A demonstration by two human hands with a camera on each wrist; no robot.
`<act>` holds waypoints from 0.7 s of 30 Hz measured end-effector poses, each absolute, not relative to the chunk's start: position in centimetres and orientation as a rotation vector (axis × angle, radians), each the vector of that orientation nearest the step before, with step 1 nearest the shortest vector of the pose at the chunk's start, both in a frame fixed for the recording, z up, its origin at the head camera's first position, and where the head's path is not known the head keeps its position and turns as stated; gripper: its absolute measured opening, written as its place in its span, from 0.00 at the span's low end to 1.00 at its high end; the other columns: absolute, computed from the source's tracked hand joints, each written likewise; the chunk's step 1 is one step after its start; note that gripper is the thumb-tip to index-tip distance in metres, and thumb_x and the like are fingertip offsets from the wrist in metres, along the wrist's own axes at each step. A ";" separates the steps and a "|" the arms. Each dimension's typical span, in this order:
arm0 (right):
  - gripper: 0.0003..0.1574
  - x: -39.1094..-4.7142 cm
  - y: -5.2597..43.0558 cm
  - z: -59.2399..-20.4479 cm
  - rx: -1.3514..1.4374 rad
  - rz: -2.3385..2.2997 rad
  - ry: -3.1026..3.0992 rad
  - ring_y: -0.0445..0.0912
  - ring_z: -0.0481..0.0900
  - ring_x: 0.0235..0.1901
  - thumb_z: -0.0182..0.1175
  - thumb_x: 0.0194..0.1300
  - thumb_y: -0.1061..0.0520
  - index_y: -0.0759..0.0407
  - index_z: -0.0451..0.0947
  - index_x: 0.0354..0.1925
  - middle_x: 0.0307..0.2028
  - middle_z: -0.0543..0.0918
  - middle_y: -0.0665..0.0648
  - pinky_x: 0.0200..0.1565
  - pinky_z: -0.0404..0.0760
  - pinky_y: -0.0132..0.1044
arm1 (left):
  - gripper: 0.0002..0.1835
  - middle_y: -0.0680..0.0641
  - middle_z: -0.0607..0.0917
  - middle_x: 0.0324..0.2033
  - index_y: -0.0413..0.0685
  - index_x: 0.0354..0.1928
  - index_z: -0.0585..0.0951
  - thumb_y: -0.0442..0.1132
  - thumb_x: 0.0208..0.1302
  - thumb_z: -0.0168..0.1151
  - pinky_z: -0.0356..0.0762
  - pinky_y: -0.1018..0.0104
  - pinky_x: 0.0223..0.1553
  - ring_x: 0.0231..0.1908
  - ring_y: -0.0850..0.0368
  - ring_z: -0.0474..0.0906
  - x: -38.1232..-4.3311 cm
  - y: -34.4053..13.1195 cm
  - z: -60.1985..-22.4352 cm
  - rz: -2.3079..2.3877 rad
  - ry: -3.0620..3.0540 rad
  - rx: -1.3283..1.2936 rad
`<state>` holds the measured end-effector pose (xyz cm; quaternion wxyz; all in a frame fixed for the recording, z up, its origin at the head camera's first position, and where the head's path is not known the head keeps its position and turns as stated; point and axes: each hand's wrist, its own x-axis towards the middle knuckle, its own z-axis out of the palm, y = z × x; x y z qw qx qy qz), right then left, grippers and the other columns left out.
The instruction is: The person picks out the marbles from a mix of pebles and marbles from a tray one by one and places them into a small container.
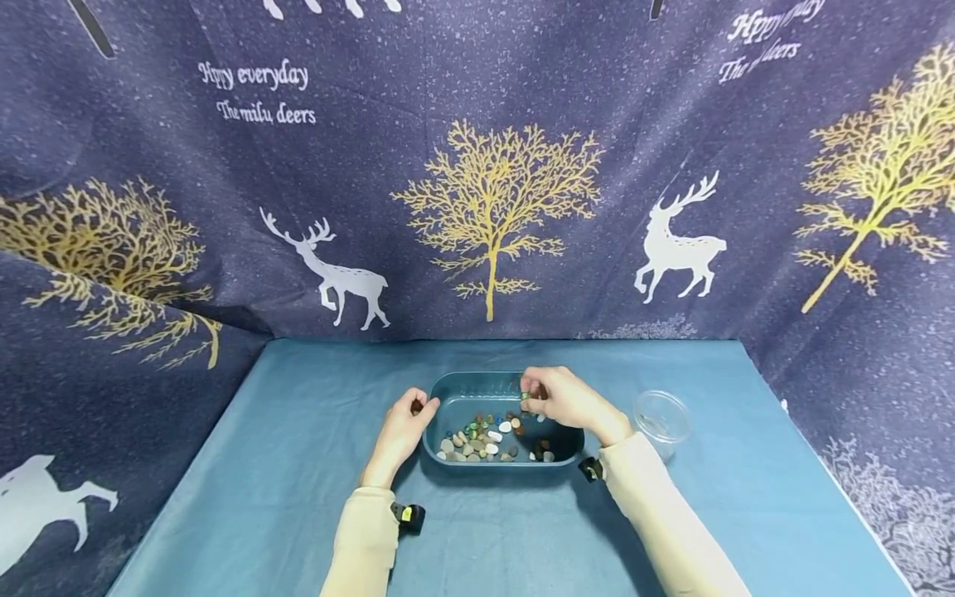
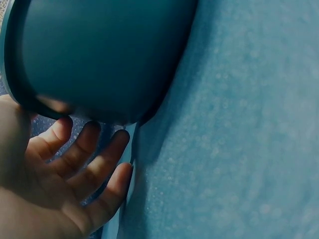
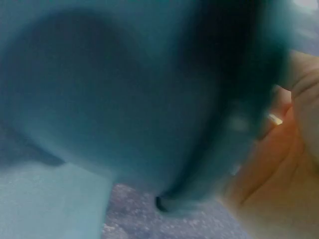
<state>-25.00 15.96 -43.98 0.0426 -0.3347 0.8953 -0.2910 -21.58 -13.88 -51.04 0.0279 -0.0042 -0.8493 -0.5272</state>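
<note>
A dark teal basin (image 1: pixel 503 466) stands on the table with pebbles (image 1: pixel 468 448) and small coloured glass marbles (image 1: pixel 473 429) lying in it. My left hand (image 1: pixel 403 427) holds the basin's left end, thumb at the rim and the other fingers bent below it. In the left wrist view the fingers (image 2: pixel 107 172) curve beside the outer wall (image 2: pixel 99 59). Over the right back part of the basin, my right hand (image 1: pixel 563 398) pinches a small green marble (image 1: pixel 525 396), mostly covered by the fingertips. The right wrist view is blurred and hides what the fingers hold.
A clear round container (image 1: pixel 661 419) stands on the table right of the basin, beside my right forearm. Blue cloth (image 1: pixel 313 464) covers the table. A patterned dark curtain (image 1: pixel 477 207) hangs behind its back edge.
</note>
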 end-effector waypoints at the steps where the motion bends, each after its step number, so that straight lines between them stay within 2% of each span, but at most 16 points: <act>1: 0.08 -24.9 16.1 -43.8 -1.024 -0.897 2.758 0.39 0.72 0.22 0.67 0.63 0.58 0.54 0.77 0.37 0.26 0.76 0.45 0.29 0.73 0.37 | 0.13 0.49 0.71 0.28 0.49 0.34 0.71 0.48 0.71 0.58 0.63 0.61 0.32 0.28 0.54 0.67 -21.6 -13.9 -51.0 -1.626 -2.619 -0.015; 9: 0.09 -23.7 17.5 -43.0 -0.990 -0.917 2.897 0.41 0.70 0.24 0.68 0.61 0.61 0.54 0.75 0.34 0.26 0.74 0.45 0.30 0.71 0.38 | 0.13 0.49 0.71 0.27 0.49 0.34 0.71 0.49 0.71 0.58 0.63 0.62 0.31 0.26 0.54 0.67 -21.5 -13.8 -51.2 -1.622 -2.624 -0.033; 16: 0.11 -22.8 18.6 -42.3 -0.907 -0.984 2.978 0.51 0.76 0.33 0.70 0.59 0.60 0.56 0.75 0.34 0.32 0.77 0.55 0.37 0.73 0.44 | 0.13 0.49 0.72 0.27 0.49 0.34 0.71 0.48 0.71 0.59 0.64 0.61 0.32 0.27 0.54 0.67 -21.4 -13.9 -51.2 -1.617 -2.612 -0.035; 21: 0.13 -22.3 19.1 -41.9 -0.913 -0.963 3.046 0.52 0.78 0.37 0.71 0.57 0.61 0.55 0.75 0.34 0.33 0.77 0.53 0.40 0.75 0.47 | 0.13 0.49 0.72 0.28 0.49 0.35 0.71 0.48 0.71 0.59 0.64 0.60 0.33 0.28 0.54 0.68 -21.4 -13.9 -51.2 -1.614 -2.614 -0.031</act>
